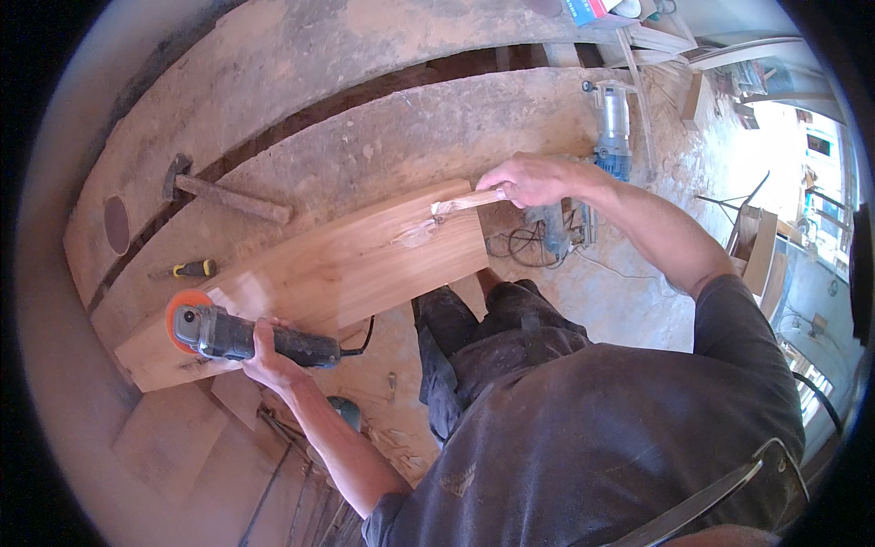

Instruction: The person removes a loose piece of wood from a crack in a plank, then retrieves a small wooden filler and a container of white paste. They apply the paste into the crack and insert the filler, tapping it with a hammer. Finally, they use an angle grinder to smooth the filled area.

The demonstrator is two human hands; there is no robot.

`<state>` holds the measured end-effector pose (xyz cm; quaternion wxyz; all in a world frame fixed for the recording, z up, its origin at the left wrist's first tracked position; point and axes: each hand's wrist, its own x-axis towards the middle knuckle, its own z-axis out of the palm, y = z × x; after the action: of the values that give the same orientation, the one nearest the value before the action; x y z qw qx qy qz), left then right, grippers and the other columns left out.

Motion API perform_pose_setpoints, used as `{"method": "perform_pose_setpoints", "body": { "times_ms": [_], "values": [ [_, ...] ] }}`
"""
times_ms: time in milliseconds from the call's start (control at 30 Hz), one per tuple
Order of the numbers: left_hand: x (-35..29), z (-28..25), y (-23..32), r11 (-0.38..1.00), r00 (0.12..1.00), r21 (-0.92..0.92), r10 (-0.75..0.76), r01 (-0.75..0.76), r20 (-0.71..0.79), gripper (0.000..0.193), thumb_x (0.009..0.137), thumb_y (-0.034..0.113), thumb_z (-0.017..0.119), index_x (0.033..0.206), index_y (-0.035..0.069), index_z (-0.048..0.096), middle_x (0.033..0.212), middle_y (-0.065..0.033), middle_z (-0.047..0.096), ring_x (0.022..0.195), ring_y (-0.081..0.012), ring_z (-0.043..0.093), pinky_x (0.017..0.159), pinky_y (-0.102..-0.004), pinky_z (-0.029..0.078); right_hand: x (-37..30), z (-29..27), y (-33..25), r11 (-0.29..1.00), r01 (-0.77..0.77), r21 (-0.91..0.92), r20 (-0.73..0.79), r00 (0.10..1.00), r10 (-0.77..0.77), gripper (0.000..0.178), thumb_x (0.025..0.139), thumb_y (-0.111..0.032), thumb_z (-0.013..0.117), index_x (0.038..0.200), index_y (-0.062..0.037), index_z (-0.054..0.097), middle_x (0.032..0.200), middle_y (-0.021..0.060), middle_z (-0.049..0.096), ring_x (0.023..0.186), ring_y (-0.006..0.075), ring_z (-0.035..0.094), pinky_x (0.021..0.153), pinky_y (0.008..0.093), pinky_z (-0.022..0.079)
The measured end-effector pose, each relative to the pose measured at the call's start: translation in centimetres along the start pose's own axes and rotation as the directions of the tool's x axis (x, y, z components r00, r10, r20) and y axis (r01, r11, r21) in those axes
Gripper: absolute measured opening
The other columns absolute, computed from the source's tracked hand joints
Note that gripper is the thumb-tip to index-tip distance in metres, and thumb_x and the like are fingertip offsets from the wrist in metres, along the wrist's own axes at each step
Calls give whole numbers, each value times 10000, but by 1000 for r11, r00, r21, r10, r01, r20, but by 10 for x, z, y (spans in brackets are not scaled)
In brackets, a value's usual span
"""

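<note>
A long pale wooden plank (383,273) lies slanting across the near part of the workbench. My left hand (270,361) is closed around the dark body of an angle grinder (239,337) with an orange-edged disc. The grinder is over the plank's left end, and its cord trails to the right. At the plank's right end, my right hand (527,180) grips a short, flat wooden stick (467,201). The stick's pale tip is at the plank's face, beside a knot and a whitish patch (417,234). Whether the disc touches the wood, I cannot tell.
Behind the plank, a hammer (232,196) and a yellow-and-black screwdriver (195,269) lie on the worn workbench (392,118). A round brown disc (117,226) is at the far left. A blue-and-silver power tool (613,128) stands at the bench's right end. Cables (529,246) lie below.
</note>
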<state>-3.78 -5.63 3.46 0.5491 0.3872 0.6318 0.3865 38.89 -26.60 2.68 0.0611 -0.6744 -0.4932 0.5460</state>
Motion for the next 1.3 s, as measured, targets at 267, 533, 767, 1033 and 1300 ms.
{"method": "perform_pose_setpoints", "body": {
  "times_ms": [267, 533, 767, 1033, 1300],
  "values": [
    [0, -2, 1, 999, 999, 15, 37, -37, 8, 255, 848, 43, 715, 1037, -95, 615, 839, -152, 646, 665, -236, 649, 611, -356, 599, 2, -10, -11, 995, -75, 72, 104, 992, 68, 425, 990, -39, 479, 1383, -70, 639, 758, 119, 675, 646, 186, 604, 650, 391, 488],
    [-6, 5, 6, 998, 999, 55, 38, -37, -25, 252, 836, 56, 722, 1010, -102, 630, 841, -152, 655, 665, -241, 658, 614, -354, 592, -1, -17, -3, 944, -205, 258, 196, 968, 157, 429, 1013, -79, 486, 1427, -69, 597, 642, 48, 593, 542, 137, 520, 531, 346, 428],
    [-5, 3, 5, 999, 999, 25, 35, -34, -17, 256, 833, 59, 728, 1006, -101, 628, 841, -159, 653, 665, -242, 660, 609, -355, 592, 4, -13, -4, 975, -159, 157, 213, 969, 124, 423, 1012, -76, 478, 1416, -61, 602, 639, 41, 604, 560, 139, 544, 547, 349, 445],
    [-3, 4, 2, 999, 999, 5, 42, -42, -5, 274, 830, 41, 720, 1037, -98, 607, 836, -162, 645, 673, -235, 648, 617, -359, 595, 1, -4, 5, 988, -85, 128, 125, 990, 69, 419, 1007, -74, 482, 1405, -47, 609, 675, 60, 628, 555, 144, 557, 539, 344, 445],
    [-2, 3, 3, 999, 1000, 41, 0, -1, 22, 276, 847, 33, 694, 1069, -98, 595, 837, -157, 644, 674, -237, 647, 617, -358, 597, 28, 6, -40, 1000, -5, 27, 43, 999, 4, 388, 971, -88, 512, 1320, -92, 683, 966, 174, 753, 813, 292, 698, 750, 451, 528]
  ]
}}
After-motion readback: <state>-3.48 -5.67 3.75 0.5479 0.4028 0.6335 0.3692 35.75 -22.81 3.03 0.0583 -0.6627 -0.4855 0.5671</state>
